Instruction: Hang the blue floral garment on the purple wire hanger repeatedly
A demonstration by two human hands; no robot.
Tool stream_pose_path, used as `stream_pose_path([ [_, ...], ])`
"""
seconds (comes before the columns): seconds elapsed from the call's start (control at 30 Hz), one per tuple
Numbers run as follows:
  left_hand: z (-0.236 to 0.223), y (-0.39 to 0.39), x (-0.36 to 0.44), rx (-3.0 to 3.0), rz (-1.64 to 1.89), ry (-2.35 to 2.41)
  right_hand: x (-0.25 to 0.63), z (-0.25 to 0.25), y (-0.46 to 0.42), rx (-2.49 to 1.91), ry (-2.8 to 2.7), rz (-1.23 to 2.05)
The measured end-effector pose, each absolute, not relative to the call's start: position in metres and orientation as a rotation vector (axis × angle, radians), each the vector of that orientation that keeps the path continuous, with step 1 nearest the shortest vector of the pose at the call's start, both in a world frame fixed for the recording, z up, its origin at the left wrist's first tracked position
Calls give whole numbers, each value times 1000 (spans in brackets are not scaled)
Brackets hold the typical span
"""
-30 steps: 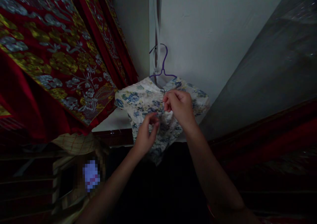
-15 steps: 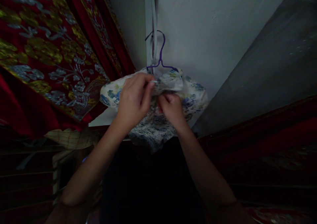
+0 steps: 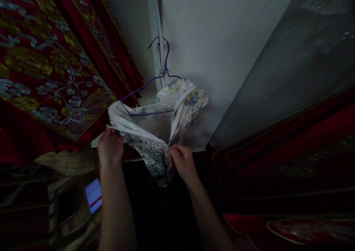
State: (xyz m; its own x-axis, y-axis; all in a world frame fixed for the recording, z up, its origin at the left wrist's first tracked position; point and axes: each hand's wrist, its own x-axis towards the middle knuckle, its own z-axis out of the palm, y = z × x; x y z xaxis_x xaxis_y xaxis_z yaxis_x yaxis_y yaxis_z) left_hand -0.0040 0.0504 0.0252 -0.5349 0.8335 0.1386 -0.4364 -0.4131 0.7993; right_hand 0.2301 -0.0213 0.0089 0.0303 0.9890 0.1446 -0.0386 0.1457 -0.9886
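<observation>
A white blouse [image 3: 149, 147] with a blue and yellow floral print hangs from a thin purple hanger [image 3: 168, 54]. Its neckline gapes wide, so the hanger's lower bar shows inside. My left hand [image 3: 110, 145] is closed on the blouse's edge near the left shoulder and pulls it outward. Lower down, at the bottom of the front opening, the fingers of my right hand [image 3: 183, 160] pinch the blouse. Whether a fastener sits between those fingers is too dark to tell. The hanger's left arm is bare, while the blouse covers most of its right arm.
The hanger's hook rests at a pale strap [image 3: 159, 21] along the white wall [image 3: 216, 32]. Red embroidered cloth [image 3: 55, 58] hangs at left. A lit phone [image 3: 94, 195] lies on a wooden chair [image 3: 61, 180] lower left. Grey sheeting [image 3: 299, 66] and dark red fabric [image 3: 291, 143] are at right.
My left hand has moved from the collar out to the left and down, drawing the blouse's left side off the hanger arm. The right hand has gone lower, and the neckline has spread.
</observation>
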Motion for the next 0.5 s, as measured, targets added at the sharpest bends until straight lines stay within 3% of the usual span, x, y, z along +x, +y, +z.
stream_pose_path([
  [0.1, -15, 33, 26, 814, 1989, 1076, 230, 6, -32, -1076, -1176, 1079],
  [0.27, -55, 12, 64, 1283, 1568, 1381, 224, 12, -33, -1066, -1157, 1158],
  [0.5, -17, -5, 78, 892, 1788, 854, 230, -26, -30, -1197, -1260, 1404],
])
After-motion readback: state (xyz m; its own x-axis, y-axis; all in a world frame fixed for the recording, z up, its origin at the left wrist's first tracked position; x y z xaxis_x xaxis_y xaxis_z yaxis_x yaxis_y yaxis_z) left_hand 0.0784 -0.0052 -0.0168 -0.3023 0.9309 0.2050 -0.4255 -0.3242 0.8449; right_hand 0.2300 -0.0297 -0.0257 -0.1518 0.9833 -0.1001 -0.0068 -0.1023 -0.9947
